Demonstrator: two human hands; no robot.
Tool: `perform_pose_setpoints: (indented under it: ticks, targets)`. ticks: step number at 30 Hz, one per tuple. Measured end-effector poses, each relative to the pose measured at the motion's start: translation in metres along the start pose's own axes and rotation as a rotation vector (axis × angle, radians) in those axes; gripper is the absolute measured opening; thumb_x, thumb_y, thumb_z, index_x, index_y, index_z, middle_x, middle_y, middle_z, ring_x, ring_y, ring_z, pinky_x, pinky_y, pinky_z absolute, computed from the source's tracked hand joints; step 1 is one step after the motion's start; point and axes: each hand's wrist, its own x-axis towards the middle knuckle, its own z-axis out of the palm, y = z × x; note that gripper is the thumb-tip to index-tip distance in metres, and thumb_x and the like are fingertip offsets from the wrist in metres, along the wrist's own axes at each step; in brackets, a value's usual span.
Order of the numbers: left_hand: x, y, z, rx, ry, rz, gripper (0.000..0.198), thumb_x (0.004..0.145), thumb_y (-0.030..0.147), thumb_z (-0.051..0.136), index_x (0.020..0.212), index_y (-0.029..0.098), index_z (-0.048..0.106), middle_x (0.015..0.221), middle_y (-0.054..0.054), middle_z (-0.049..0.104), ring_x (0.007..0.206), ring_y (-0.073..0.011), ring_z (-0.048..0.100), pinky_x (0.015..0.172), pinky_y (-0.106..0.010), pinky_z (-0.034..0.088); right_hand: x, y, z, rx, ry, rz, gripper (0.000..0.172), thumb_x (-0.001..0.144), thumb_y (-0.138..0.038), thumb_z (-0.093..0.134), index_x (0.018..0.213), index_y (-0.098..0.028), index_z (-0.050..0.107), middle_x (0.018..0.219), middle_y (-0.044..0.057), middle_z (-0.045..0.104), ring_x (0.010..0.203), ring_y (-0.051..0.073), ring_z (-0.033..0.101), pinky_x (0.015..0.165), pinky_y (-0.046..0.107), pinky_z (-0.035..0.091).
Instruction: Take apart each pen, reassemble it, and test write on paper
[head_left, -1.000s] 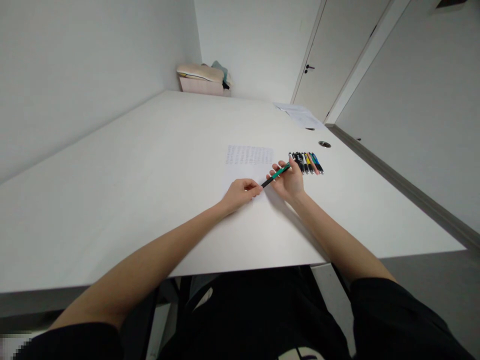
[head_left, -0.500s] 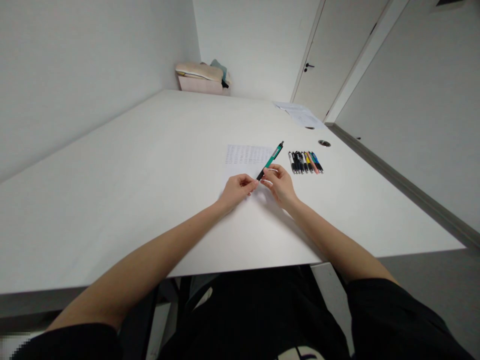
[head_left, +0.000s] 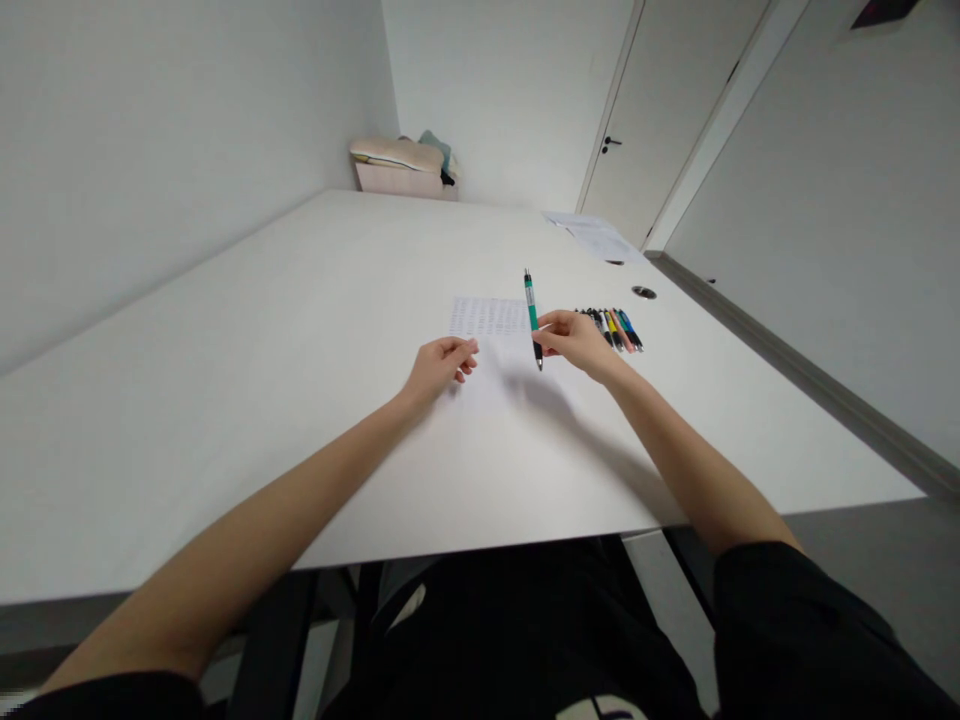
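A green and black pen (head_left: 530,297) stands nearly upright above the sheet of paper (head_left: 495,385), its clicker end up and its tip down. My right hand (head_left: 576,343) pinches it around its dark lower part between thumb and fingers. To the left, my left hand (head_left: 441,364) is by the left side of the sheet, with fingers loosely bent, partly apart and nothing visible in them. Printed columns of small text cover the far part of the sheet, too small to read.
Several pens (head_left: 621,328) lie side by side to the right, partly behind my right hand. More papers (head_left: 600,238) lie at the far right of the white table (head_left: 262,400), near a round cable hole (head_left: 643,292). Beyond its far edge, a pink box (head_left: 397,180) holds cushions.
My left hand has let go of the pen and drawn off to the left. My right hand has moved slightly right and turned the pen from slanted to nearly upright.
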Motion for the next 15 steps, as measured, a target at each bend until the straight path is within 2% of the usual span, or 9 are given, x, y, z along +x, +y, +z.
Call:
perform_pose_setpoints:
  ticks: [4, 6, 11, 15]
  targets:
    - [0.004, -0.006, -0.036, 0.021, 0.153, 0.017, 0.025, 0.071, 0.035, 0.062, 0.060, 0.014, 0.058, 0.056, -0.001, 0.054, 0.049, -0.0069, 0.047, 0.044, -0.018, 0.035, 0.009, -0.008, -0.024, -0.655, 0.069, -0.020, 0.016, 0.069, -0.023, 0.064, 0.083, -0.016, 0.066, 0.066, 0.002, 0.066, 0.063, 0.014, 0.060, 0.071, 0.032, 0.048]
    - [0.006, -0.011, -0.048, 0.014, 0.204, 0.012, 0.022, 0.070, 0.031, 0.060, 0.057, 0.014, 0.054, 0.052, 0.001, 0.051, 0.045, -0.0058, 0.043, 0.041, -0.017, 0.032, 0.015, -0.006, -0.030, -0.866, 0.110, 0.028, 0.020, 0.071, -0.024, 0.061, 0.087, -0.015, 0.068, 0.072, 0.005, 0.068, 0.069, 0.017, 0.062, 0.076, 0.032, 0.047]
    - [0.007, -0.018, -0.052, 0.019, 0.247, -0.033, 0.020, 0.066, 0.029, 0.059, 0.055, 0.015, 0.050, 0.049, 0.004, 0.046, 0.040, -0.0045, 0.038, 0.036, -0.017, 0.026, 0.035, 0.017, -0.037, -1.121, 0.151, 0.152, 0.033, 0.072, -0.020, 0.059, 0.102, -0.009, 0.066, 0.085, 0.013, 0.069, 0.084, 0.023, 0.064, 0.077, 0.030, 0.047]
    - [0.005, -0.018, -0.048, 0.051, 0.216, -0.033, 0.020, 0.064, 0.030, 0.059, 0.054, 0.015, 0.050, 0.048, 0.004, 0.046, 0.039, -0.0044, 0.038, 0.036, -0.017, 0.025, 0.046, 0.035, -0.038, -1.234, 0.184, 0.193, 0.030, 0.073, -0.015, 0.057, 0.101, -0.008, 0.065, 0.095, 0.019, 0.067, 0.094, 0.026, 0.062, 0.081, 0.032, 0.046]
